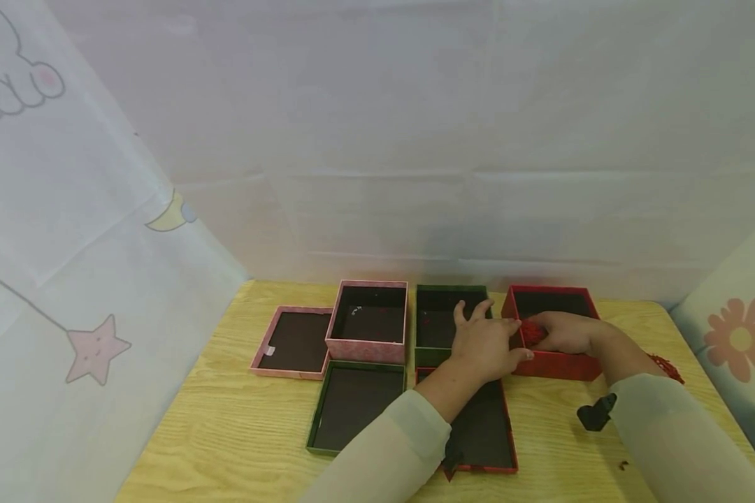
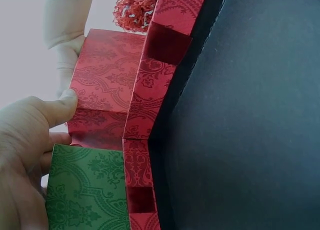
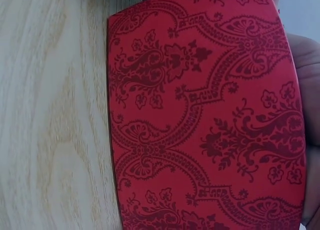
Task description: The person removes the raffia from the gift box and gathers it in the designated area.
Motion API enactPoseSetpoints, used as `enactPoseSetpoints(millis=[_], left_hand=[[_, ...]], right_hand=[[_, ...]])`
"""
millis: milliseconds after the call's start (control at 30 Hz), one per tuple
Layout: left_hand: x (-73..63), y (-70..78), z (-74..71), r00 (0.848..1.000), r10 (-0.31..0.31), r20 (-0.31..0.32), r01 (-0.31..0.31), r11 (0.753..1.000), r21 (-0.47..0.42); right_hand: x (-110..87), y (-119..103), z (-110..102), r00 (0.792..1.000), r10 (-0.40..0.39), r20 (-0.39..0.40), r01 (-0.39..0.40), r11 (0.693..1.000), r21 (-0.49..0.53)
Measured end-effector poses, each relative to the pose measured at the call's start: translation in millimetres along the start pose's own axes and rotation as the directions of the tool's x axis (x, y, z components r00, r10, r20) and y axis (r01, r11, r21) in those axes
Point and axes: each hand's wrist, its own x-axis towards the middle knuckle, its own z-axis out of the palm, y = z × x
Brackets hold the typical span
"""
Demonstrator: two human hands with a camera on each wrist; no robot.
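Observation:
My right hand [image 1: 566,332] reaches into the patterned red box [image 1: 556,365] and grips a clump of red shredded paper [image 1: 531,334] near the box's left wall. In the right wrist view, the box's front wall [image 3: 210,110] hides most of that hand. My left hand [image 1: 483,346] spreads its fingers over the green box [image 1: 433,356], between it and the red box. In the left wrist view, the left thumb touches the red box [image 2: 105,75] at its edge, and the green box [image 2: 90,190] is close under the hand.
A red lid [image 1: 484,433] lies under my left forearm, beside a green lid [image 1: 358,405]. A pink box [image 1: 365,351] and pink lid [image 1: 296,342] sit further left. More red shredded paper [image 1: 667,367] lies right of the red box. A white sheet [image 1: 377,175] hangs behind the table.

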Motion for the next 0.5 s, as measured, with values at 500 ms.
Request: enactPoseSetpoints(millis=[500], left_hand=[[0.8,-4.8,3.8,1.0,-0.003,0.003,0.004,0.997,-0.076]], right_hand=[[-19.4,0,-10,0.994,-0.096,-0.058,0.1,0.992,0.08]])
